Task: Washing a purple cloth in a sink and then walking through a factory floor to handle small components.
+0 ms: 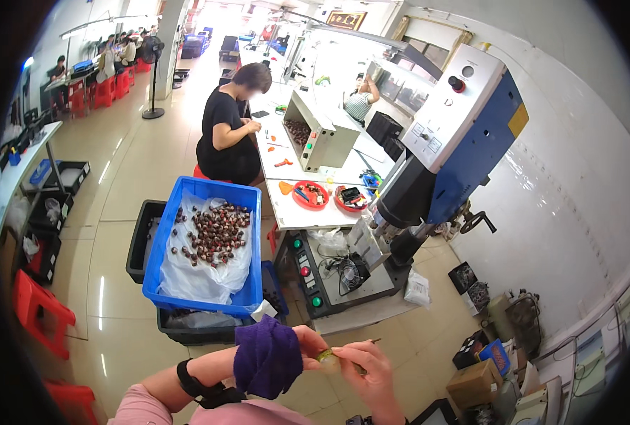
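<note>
In front of me, low in the view, my two hands meet. My left hand (311,343) is closed, its fingertips pinching a small yellow-green piece (325,355) whose kind I cannot make out. My right hand (367,365) is closed too, with thumb and forefinger on the same piece. A thin dark tip sticks out near its fingers. Dark purple cloth (267,358) is bunched around my left wrist and covers part of that hand; a black band (191,379) circles the forearm above it.
A blue crate (152,273) ahead holds many small dark brown round pieces on white plastic. To its right stands a blue-and-white press machine (464,113) on a base with buttons. Behind, a co-worker (230,127) sits at a white table (287,205). Red stools (42,312) stand left.
</note>
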